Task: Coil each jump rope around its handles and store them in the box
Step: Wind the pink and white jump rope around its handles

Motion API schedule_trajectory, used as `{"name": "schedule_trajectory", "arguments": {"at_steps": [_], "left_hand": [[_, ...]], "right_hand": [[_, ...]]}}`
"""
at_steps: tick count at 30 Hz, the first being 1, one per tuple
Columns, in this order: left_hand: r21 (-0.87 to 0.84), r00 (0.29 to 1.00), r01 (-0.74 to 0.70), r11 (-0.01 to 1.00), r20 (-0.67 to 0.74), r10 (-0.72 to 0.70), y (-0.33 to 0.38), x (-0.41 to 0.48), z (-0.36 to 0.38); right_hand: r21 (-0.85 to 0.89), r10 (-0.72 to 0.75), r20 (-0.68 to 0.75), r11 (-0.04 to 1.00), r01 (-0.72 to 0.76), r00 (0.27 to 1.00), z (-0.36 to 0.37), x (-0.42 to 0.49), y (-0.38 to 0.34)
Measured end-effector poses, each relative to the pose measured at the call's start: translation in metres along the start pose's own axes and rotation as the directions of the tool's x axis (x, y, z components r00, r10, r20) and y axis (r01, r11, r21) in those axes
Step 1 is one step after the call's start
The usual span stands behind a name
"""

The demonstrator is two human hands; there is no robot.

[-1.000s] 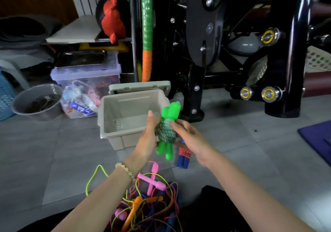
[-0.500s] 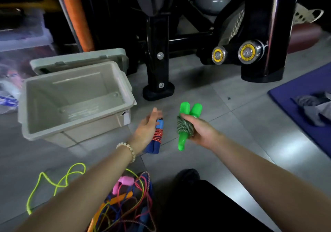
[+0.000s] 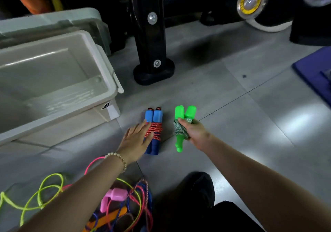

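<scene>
We see grey floor tiles (image 3: 232,106) below black gym equipment (image 3: 150,34). Our right hand (image 3: 195,133) grips the green jump rope (image 3: 180,112), handles pointing away from us; our flat left hand (image 3: 136,140) rests on the parallel blue jump rope (image 3: 155,117).

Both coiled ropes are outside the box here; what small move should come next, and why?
Probably the left hand curls round the blue-handled rope: its straight fingers only rest on that coiled bundle on the floor, while the right hand grips the green-handled rope, and the box stands open nearby.
</scene>
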State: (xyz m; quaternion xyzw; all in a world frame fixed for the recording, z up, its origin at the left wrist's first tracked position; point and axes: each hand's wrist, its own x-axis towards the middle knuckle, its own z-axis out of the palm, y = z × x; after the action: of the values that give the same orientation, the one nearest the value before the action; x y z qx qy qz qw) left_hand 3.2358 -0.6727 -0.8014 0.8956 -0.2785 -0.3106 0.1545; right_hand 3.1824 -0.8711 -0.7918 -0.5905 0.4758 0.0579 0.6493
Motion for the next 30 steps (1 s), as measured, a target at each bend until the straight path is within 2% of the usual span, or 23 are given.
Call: {"name": "schedule_trajectory", "arguments": {"at_steps": [5,9,11,12,14,17,20,21,22,24,26,28,30], "left_hand": [[0.06,0.995,0.022,0.998,0.098,-0.028,-0.014,0.004,0.015],[0.004,0.996,0.011,1.0,0.085,-0.011,-0.02,0.0,0.02],[-0.023,0.998,0.003,1.0,0.06,-0.002,-0.024,-0.001,0.021],[-0.039,0.999,0.012,0.999,0.048,-0.01,-0.027,-0.003,0.022],[-0.088,0.999,0.032,0.996,0.022,-0.031,-0.034,-0.012,0.021],[-0.167,0.997,0.058,0.984,-0.048,-0.067,-0.048,-0.035,0.014],[-0.201,0.977,0.141,0.969,-0.13,-0.169,-0.068,-0.067,0.01],[-0.218,0.965,0.17,0.961,-0.159,-0.207,-0.076,-0.079,0.011],[-0.249,0.953,0.196,0.948,-0.181,-0.245,-0.084,-0.091,0.014],[-0.327,0.929,0.247,0.912,-0.186,-0.319,-0.1,-0.114,0.024],[-0.277,0.93,0.313,0.909,-0.105,-0.352,-0.113,-0.133,0.037],[-0.133,0.956,0.283,0.95,-0.035,-0.29,-0.123,-0.147,0.051],[-0.074,0.971,0.232,0.97,-0.031,-0.235,-0.132,-0.157,0.064]], "right_hand": [[-0.017,-0.043,-0.066,0.999,0.042,0.997,0.02,0.021,0.019],[-0.079,-0.065,-0.023,0.995,0.063,0.998,0.023,0.024,0.028],[-0.097,-0.029,0.012,0.995,0.03,1.0,0.025,0.024,0.035],[-0.11,-0.023,-0.005,0.994,0.023,1.0,0.025,0.023,0.038],[-0.218,-0.105,-0.085,0.972,0.084,0.991,0.025,0.02,0.04],[-0.456,-0.289,-0.108,0.864,0.211,0.951,0.03,0.012,0.029],[-0.616,-0.53,0.031,0.658,0.434,0.848,0.044,-0.003,0.021],[-0.619,-0.557,0.097,0.615,0.489,0.825,0.052,-0.012,0.021],[-0.604,-0.52,0.175,0.614,0.509,0.836,0.061,-0.021,0.026],[-0.569,-0.25,0.378,0.697,0.437,0.891,0.082,-0.042,0.044],[-0.604,0.049,0.548,0.714,0.354,0.835,0.101,-0.057,0.075],[-0.627,0.154,0.629,0.68,0.38,0.762,0.114,-0.072,0.105],[-0.669,0.146,0.636,0.593,0.447,0.758,0.12,-0.082,0.127]]}}
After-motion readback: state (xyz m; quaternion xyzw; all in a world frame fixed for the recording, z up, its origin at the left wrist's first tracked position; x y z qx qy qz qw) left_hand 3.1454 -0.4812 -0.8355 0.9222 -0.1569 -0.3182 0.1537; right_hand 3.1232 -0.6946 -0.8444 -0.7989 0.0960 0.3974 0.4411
